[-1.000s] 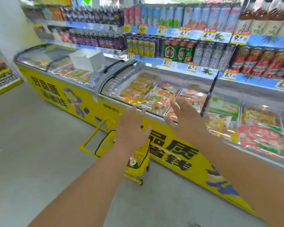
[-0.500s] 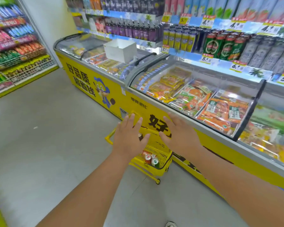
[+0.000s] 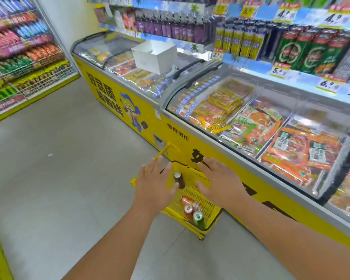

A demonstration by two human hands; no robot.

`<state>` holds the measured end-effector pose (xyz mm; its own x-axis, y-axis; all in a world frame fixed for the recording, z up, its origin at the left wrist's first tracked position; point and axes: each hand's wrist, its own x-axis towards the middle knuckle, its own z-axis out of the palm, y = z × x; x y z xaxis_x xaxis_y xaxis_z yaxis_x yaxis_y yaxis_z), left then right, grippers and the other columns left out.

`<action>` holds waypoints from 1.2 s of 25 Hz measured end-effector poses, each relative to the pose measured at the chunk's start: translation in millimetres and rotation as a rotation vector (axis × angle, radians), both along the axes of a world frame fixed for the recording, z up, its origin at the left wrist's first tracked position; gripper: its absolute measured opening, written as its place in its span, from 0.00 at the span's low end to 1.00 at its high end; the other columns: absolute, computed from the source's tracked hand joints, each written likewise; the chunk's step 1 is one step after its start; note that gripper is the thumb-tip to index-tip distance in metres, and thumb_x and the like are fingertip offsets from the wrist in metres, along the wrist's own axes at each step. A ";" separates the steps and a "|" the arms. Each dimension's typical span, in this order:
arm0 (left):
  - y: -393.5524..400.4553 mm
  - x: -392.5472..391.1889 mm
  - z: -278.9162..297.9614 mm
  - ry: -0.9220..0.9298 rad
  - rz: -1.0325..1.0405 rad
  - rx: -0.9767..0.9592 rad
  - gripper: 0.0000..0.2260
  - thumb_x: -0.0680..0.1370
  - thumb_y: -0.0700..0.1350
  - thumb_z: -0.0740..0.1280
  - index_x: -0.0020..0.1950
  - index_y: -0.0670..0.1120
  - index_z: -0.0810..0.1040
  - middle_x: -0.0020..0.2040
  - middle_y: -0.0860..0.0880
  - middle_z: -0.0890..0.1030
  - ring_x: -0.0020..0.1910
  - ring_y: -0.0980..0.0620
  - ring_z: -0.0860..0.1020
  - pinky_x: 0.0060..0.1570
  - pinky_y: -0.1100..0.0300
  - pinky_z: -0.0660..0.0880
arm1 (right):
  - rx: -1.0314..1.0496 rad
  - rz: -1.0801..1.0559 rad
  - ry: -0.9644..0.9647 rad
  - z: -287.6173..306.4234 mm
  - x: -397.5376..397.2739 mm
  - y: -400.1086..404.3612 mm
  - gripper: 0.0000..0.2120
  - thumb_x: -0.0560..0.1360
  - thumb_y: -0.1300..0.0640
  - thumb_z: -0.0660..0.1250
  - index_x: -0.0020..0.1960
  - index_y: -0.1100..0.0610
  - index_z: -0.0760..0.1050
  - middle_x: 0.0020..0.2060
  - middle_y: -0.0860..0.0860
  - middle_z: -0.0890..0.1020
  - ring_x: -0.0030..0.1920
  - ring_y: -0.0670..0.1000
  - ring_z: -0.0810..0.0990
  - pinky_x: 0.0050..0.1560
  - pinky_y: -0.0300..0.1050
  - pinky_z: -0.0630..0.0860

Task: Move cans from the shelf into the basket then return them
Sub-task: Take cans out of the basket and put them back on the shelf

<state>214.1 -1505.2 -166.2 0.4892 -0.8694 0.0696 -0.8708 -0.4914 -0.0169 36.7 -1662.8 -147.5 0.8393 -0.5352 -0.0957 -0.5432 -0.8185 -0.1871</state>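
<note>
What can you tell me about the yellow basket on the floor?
The yellow basket looks like plastic, with mesh walls full of small holes and a dark rim. It stands upright on the grey floor, close against the yellow freezer. A long yellow handle sticks up at its far end, and a small wheel shows underneath. Inside lie several cans, red and green, plus one dark can. Both open hands hover above it, hiding part of it; neither plainly touches it.

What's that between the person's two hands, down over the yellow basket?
In the head view, a dark can with a silver top shows between the left hand and right hand, inside the yellow basket.
</note>
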 end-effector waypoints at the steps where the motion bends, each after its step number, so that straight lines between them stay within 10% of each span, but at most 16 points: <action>1: -5.5 7.8 -2.0 0.006 -0.003 -0.002 0.33 0.77 0.65 0.56 0.75 0.48 0.74 0.77 0.41 0.70 0.74 0.38 0.70 0.68 0.37 0.69 | 0.004 -0.007 0.003 -2.5 5.4 -5.2 0.33 0.82 0.35 0.53 0.83 0.47 0.53 0.82 0.47 0.52 0.82 0.51 0.49 0.79 0.52 0.52; 15: -66.6 173.5 -91.7 0.165 -0.195 0.122 0.34 0.75 0.66 0.56 0.74 0.49 0.74 0.75 0.42 0.72 0.72 0.40 0.73 0.65 0.39 0.75 | 0.081 -0.279 0.085 -75.6 128.0 -26.4 0.33 0.82 0.35 0.53 0.82 0.47 0.53 0.82 0.47 0.55 0.82 0.51 0.52 0.78 0.52 0.57; 30: -97.8 178.7 -251.7 0.349 -0.291 0.259 0.36 0.78 0.68 0.53 0.83 0.54 0.54 0.84 0.47 0.51 0.83 0.45 0.49 0.79 0.46 0.55 | 0.191 -0.454 0.235 -228.4 131.3 -55.7 0.33 0.82 0.34 0.51 0.83 0.45 0.53 0.82 0.45 0.53 0.81 0.51 0.52 0.76 0.51 0.60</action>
